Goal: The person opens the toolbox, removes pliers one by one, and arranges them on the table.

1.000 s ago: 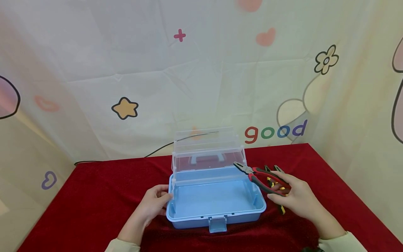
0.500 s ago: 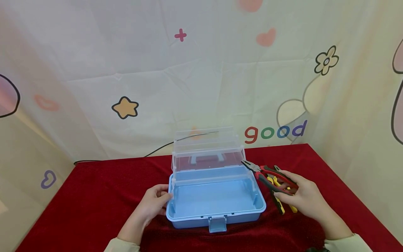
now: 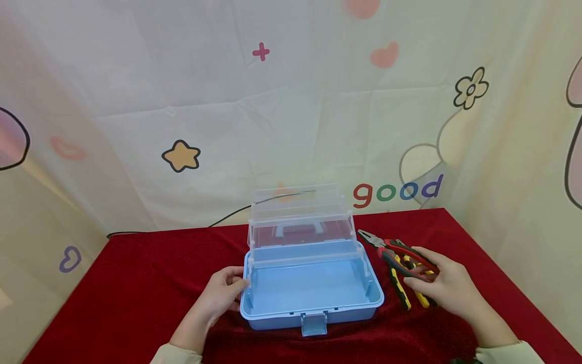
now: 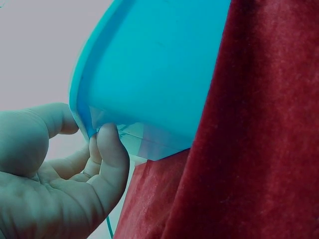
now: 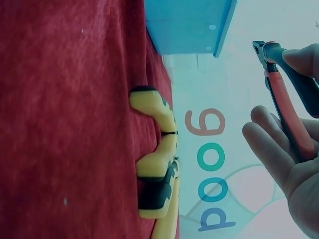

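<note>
A light blue toolbox [image 3: 268, 323] stands with its clear lid [image 3: 300, 199] raised, its bottom bare. My left hand [image 3: 223, 293] holds the box's left rim; in the left wrist view the fingers [image 4: 112, 159] pinch that edge. To the right of the box, my right hand [image 3: 450, 285] grips combination pliers [image 3: 375, 241] by their red and black handles, which are spread apart. The pliers' head points up and left. In the right wrist view the pliers [image 5: 281, 94] are held above the cloth.
Below the held pliers lie two more pliers with yellow and black handles [image 3: 400, 293], partly hidden. Dark red cloth [image 3: 136, 293] covers the table. A printed curtain [image 3: 218, 126] hangs behind, with a thin dark cable [image 3: 232, 215] along it.
My right hand has moved to the right with the pliers, away from above the box and over the yellow-handled pliers. The left hand and the box have stayed in place.
</note>
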`<act>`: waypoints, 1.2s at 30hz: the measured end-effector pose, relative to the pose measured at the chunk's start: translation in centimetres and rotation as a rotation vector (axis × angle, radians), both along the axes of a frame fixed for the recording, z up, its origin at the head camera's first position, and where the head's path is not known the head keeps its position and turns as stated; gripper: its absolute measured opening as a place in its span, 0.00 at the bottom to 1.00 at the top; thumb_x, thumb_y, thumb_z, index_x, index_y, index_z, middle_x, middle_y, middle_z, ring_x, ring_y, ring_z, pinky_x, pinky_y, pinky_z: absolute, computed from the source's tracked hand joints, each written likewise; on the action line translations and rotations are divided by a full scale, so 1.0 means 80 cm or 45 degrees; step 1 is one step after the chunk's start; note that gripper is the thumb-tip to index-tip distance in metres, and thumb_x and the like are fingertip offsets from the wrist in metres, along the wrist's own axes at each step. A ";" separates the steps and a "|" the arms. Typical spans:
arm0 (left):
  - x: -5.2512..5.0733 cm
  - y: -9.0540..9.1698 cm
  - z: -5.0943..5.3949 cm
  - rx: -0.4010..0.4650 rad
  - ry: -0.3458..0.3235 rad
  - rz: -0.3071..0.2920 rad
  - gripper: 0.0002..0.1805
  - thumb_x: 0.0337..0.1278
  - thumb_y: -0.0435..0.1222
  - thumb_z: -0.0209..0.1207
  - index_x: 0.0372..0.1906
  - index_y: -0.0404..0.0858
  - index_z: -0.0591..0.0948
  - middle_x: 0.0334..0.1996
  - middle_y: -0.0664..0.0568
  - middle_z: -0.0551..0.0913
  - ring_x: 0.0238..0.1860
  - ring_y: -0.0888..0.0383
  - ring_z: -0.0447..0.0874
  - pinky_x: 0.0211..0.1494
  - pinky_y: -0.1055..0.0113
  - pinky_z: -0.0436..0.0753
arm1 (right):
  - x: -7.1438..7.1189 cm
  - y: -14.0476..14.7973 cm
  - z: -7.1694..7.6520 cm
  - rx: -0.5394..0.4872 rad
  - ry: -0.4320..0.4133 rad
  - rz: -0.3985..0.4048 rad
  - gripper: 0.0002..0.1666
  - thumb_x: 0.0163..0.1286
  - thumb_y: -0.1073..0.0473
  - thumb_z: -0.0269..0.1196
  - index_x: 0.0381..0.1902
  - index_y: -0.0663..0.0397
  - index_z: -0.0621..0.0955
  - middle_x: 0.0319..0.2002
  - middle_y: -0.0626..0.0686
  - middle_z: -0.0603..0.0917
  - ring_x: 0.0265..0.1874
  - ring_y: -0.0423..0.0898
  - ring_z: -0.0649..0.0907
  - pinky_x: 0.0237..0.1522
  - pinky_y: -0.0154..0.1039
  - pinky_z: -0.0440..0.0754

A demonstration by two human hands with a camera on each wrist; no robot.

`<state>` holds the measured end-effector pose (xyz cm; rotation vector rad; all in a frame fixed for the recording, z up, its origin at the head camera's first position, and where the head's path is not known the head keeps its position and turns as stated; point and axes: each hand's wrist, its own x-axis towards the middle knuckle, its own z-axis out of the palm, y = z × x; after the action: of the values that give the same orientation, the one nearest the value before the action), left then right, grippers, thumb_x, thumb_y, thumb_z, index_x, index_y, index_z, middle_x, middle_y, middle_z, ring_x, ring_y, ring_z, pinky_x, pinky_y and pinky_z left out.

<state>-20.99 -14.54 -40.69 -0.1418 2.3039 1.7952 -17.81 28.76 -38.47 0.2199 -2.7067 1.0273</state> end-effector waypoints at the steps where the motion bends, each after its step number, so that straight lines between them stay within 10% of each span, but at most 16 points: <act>1: 0.000 0.000 0.000 -0.002 0.000 -0.001 0.21 0.61 0.31 0.54 0.59 0.29 0.71 0.37 0.41 0.79 0.29 0.54 0.80 0.32 0.57 0.86 | 0.000 0.001 0.000 0.003 -0.007 -0.004 0.38 0.52 0.56 0.73 0.60 0.59 0.72 0.37 0.56 0.84 0.33 0.46 0.83 0.28 0.29 0.82; 36: -0.001 -0.001 -0.004 -0.012 0.020 0.011 0.21 0.60 0.30 0.55 0.58 0.29 0.71 0.37 0.40 0.79 0.27 0.53 0.80 0.28 0.57 0.85 | 0.000 0.047 -0.012 0.076 -0.071 -0.149 0.39 0.56 0.51 0.70 0.61 0.62 0.70 0.35 0.58 0.86 0.22 0.35 0.79 0.19 0.33 0.73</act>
<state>-21.07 -14.59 -40.99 -0.1404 2.3263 1.7961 -17.84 32.53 -39.39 0.0430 -2.7654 0.9337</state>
